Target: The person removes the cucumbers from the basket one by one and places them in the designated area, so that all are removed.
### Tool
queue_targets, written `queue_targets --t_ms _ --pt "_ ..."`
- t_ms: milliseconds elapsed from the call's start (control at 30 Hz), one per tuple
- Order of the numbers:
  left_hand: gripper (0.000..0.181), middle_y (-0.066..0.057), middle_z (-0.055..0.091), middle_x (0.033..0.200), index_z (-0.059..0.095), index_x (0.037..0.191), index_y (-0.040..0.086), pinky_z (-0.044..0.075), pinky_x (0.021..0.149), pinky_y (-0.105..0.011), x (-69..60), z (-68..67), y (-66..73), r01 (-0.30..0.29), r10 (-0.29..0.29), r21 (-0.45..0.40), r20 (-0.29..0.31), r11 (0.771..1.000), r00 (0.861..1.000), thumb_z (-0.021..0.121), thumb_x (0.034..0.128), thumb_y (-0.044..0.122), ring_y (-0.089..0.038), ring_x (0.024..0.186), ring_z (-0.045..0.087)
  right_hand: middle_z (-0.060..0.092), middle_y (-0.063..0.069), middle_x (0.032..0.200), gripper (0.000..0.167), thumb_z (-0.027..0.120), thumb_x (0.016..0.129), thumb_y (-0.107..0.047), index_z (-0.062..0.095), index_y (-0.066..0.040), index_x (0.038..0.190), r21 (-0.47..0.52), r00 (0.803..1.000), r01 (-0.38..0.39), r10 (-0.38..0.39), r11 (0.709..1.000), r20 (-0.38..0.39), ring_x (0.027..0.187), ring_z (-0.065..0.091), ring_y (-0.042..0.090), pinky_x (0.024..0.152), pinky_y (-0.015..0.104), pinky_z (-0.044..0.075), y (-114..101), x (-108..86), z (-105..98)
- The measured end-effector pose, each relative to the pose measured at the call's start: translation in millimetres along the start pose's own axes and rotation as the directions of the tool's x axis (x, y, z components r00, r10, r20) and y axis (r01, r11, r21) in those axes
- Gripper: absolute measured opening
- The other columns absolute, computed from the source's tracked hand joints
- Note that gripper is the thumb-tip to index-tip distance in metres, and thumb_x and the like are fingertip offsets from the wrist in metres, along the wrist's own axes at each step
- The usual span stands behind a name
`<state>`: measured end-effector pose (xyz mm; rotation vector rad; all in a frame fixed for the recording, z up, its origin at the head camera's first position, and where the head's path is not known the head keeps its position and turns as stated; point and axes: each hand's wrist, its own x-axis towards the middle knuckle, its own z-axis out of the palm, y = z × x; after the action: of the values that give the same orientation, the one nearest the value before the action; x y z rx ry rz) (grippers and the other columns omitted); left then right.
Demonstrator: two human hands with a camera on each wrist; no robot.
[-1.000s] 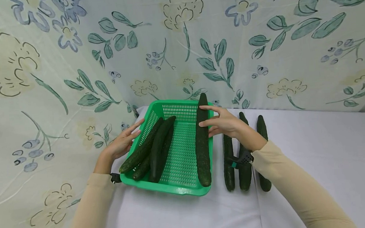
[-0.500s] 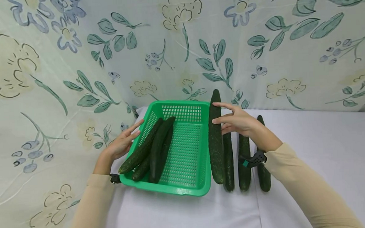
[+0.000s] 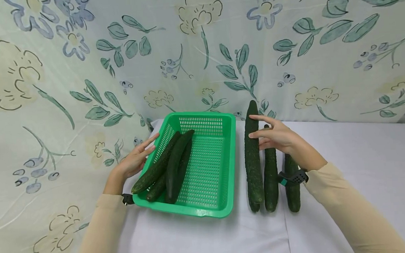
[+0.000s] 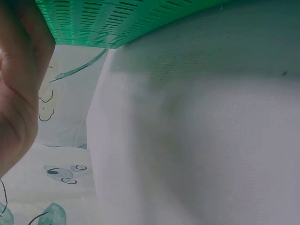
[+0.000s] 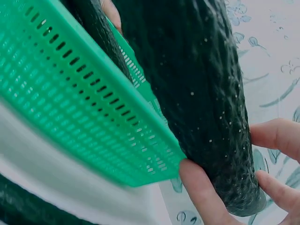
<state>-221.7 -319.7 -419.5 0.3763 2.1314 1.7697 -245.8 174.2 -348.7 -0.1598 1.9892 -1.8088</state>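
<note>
My right hand (image 3: pixel 280 137) pinches a long dark green cucumber (image 3: pixel 253 166) between thumb and fingers near its far end. The right wrist view shows its bumpy skin and the thumb (image 5: pixel 201 190) against one side. It is held above the cloth, just right of a green plastic basket (image 3: pixel 204 168), and hides most of another cucumber beneath it. Two more cucumbers (image 3: pixel 271 184) lie further right, partly behind my hand and wrist. At the basket's left side, my left hand (image 3: pixel 132 162) touches the rim with fingers extended. Three cucumbers (image 3: pixel 177 166) lie in the basket's left half.
White cloth (image 3: pixel 201 241) covers the table. A floral fabric backdrop (image 3: pixel 199 65) rises behind the basket and along the left. Each wrist carries a black strap (image 3: pixel 296 177). In the left wrist view, the basket's slotted wall (image 4: pixel 108 23) stands over the cloth.
My right hand has carried the cucumber rightwards, from over the basket's right side to above the cloth and the leftmost cucumber there. The left hand and basket have stayed in place.
</note>
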Motion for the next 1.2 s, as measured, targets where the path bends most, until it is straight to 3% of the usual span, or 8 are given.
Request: queue_targets --t_ms 433,767,967,1200 --pt "0.054 -0.009 0.009 0.164 0.023 0.161 0.029 0.033 0.044 -0.022 -2.8 -0.3 1.0 -0.001 0.002 0.016 -0.012 1.0 1.0 0.04 0.1102 0.027 -0.011 0.044 0.029 0.065 0.004 0.102 0.083 0.071 0.094 -0.01 0.023 -0.019 0.161 -0.031 1.0 -0.011 0.011 0.999 -0.019 0.065 0.061 0.017 0.073 0.036 0.057 11.8 -10.8 -33.4" --pt "0.054 -0.013 0.023 0.156 0.023 0.161 0.03 0.034 0.043 -0.021 -1.3 -0.7 0.1 0.015 -0.015 0.011 -0.02 1.0 1.0 0.04 0.1099 0.029 -0.007 0.043 0.033 0.064 0.005 0.096 0.081 0.068 0.096 -0.01 0.021 -0.02 0.161 -0.043 0.999 0.001 -0.002 0.999 -0.036 0.064 0.061 0.014 0.069 0.035 0.056 22.8 -19.8 -57.9" --pt "0.054 -0.006 0.017 0.161 0.024 0.16 0.032 0.034 0.043 -0.02 -1.7 0.5 1.3 0.031 -0.03 0.018 -0.028 0.999 0.999 0.041 0.1094 0.03 -0.009 0.043 0.033 0.067 0.002 0.096 0.081 0.067 0.097 -0.008 0.021 -0.022 0.161 -0.039 1.0 0.002 -0.003 0.999 -0.028 0.064 0.057 0.015 0.068 0.034 0.055 29.3 -26.0 -72.4" --pt "0.054 -0.008 0.012 0.163 0.023 0.161 0.031 0.034 0.042 -0.021 -2.0 0.6 1.6 0.012 -0.011 0.009 -0.018 1.0 1.0 0.041 0.1098 0.029 -0.007 0.041 0.032 0.068 0.002 0.096 0.078 0.065 0.098 -0.007 0.022 -0.021 0.161 -0.063 0.999 0.027 -0.03 0.998 -0.036 0.065 0.059 0.014 0.068 0.035 0.056 37.0 -36.2 -86.3"
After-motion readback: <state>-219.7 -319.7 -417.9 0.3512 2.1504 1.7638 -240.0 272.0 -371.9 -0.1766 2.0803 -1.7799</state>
